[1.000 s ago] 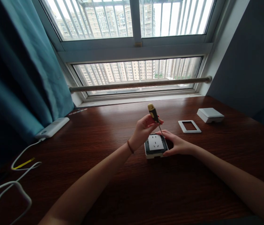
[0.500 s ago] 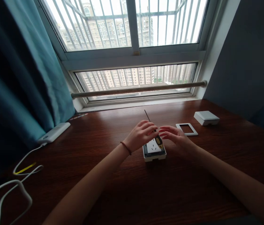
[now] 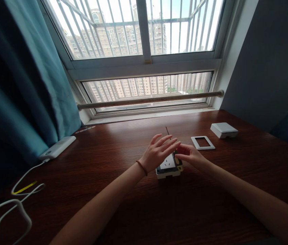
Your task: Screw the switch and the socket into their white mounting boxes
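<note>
A white wall socket (image 3: 166,164) on a white back box lies on the table in front of me, its dark mounting frame exposed. Over its far edge my left hand (image 3: 157,153) has its fingers stretched out and apart, hiding part of the socket. My right hand (image 3: 188,154) is closed, fingers and thumb on the black and yellow handle of a screwdriver (image 3: 180,165). The handle end sits over the right side of the socket, and the thin shaft points away toward the window. The fingertips of both hands nearly meet, covering the middle of the screwdriver.
A white cover frame (image 3: 194,143) lies right of my hands, with a second white box (image 3: 224,130) farther right. On the left are a white power bank (image 3: 58,148) with a looping white cable (image 3: 25,175), a yellow strip (image 3: 25,187) and a blue curtain (image 3: 57,92).
The screwdriver has moved slightly right. My left hand's fingers have come off it and straightened, while my right hand has closed on its handle.
</note>
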A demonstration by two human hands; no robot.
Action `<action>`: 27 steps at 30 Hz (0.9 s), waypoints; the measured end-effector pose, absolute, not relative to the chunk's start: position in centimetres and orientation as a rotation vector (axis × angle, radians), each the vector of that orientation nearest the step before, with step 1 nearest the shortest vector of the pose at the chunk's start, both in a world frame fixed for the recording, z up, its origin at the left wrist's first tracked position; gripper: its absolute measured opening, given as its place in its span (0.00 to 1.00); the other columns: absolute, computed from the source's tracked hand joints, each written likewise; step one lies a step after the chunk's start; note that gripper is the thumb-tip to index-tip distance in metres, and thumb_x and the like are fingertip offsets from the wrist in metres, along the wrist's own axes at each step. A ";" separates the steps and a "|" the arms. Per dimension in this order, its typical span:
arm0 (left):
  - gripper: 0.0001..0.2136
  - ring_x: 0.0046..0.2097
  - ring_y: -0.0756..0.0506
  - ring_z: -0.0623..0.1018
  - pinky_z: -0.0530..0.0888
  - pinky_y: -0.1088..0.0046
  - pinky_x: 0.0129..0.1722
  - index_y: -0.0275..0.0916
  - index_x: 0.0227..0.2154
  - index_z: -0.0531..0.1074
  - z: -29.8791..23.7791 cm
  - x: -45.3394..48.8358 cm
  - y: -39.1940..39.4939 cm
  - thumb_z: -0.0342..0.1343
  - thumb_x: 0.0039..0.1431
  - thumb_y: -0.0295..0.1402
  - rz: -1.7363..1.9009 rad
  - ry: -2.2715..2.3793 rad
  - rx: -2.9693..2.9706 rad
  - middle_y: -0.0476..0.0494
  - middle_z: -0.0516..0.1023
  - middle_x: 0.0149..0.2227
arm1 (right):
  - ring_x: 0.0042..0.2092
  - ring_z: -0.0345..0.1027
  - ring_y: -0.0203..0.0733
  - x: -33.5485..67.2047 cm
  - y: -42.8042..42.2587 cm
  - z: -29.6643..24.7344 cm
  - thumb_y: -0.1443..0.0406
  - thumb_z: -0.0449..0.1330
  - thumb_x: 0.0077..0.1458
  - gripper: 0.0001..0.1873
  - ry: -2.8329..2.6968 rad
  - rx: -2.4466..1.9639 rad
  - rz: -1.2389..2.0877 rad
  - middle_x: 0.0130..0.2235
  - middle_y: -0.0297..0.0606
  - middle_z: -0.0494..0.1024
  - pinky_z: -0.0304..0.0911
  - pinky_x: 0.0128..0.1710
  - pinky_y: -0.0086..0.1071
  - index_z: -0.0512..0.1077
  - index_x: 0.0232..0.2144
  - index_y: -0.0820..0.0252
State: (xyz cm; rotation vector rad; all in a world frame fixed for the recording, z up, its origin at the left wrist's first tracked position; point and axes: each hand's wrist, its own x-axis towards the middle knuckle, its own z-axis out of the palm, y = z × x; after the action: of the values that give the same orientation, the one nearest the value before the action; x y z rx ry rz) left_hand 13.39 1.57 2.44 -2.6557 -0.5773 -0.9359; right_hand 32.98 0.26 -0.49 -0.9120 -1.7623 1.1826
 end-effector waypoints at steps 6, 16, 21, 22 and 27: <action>0.18 0.54 0.43 0.67 0.62 0.59 0.53 0.40 0.52 0.62 0.9 12.0 3.8 0.48 0.58 0.28 -1.246 -0.927 -2.508 0.40 0.72 0.49 | 0.30 0.67 0.41 34.5 1.4 -0.9 0.61 0.55 0.47 0.10 -1.864 -1.614 0.371 0.27 0.37 0.74 0.60 0.32 0.33 0.69 0.31 0.61; 0.08 0.40 0.45 0.73 0.70 0.63 0.43 0.36 0.34 0.71 -3.6 9.6 7.5 0.47 0.58 0.27 -1.252 -1.212 -2.468 0.41 0.76 0.34 | 0.34 0.68 0.47 35.0 1.7 -1.7 0.60 0.54 0.48 0.13 -1.967 -1.857 0.124 0.32 0.43 0.75 0.57 0.32 0.34 0.70 0.33 0.61; 0.07 0.42 0.44 0.73 0.67 0.62 0.46 0.38 0.33 0.72 -3.7 10.1 7.1 0.50 0.56 0.26 -1.047 -1.061 -2.615 0.43 0.77 0.35 | 0.36 0.69 0.49 35.2 2.0 -2.0 0.59 0.53 0.49 0.14 -2.015 -1.909 0.091 0.34 0.45 0.76 0.58 0.33 0.35 0.71 0.34 0.61; 0.07 0.43 0.44 0.73 0.67 0.62 0.46 0.38 0.33 0.72 -3.7 10.1 7.1 0.50 0.55 0.26 -1.014 -1.036 -2.632 0.43 0.77 0.35 | 0.37 0.69 0.49 35.3 2.0 -2.1 0.59 0.53 0.49 0.14 -2.022 -1.918 0.085 0.35 0.46 0.76 0.58 0.33 0.35 0.71 0.33 0.61; 0.07 0.43 0.44 0.72 0.67 0.62 0.47 0.37 0.35 0.72 -3.8 10.0 7.1 0.50 0.55 0.25 -0.925 -0.985 -2.649 0.42 0.77 0.35 | 0.38 0.70 0.49 35.4 2.2 -2.2 0.58 0.51 0.50 0.14 -2.048 -1.963 0.064 0.35 0.46 0.76 0.58 0.34 0.35 0.72 0.31 0.61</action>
State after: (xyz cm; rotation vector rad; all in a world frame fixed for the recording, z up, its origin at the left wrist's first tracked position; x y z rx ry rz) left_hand 10.00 7.06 -3.78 -2.6494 -0.9853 -0.9254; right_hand 35.38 2.16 -2.25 -1.9632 -2.0480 0.0645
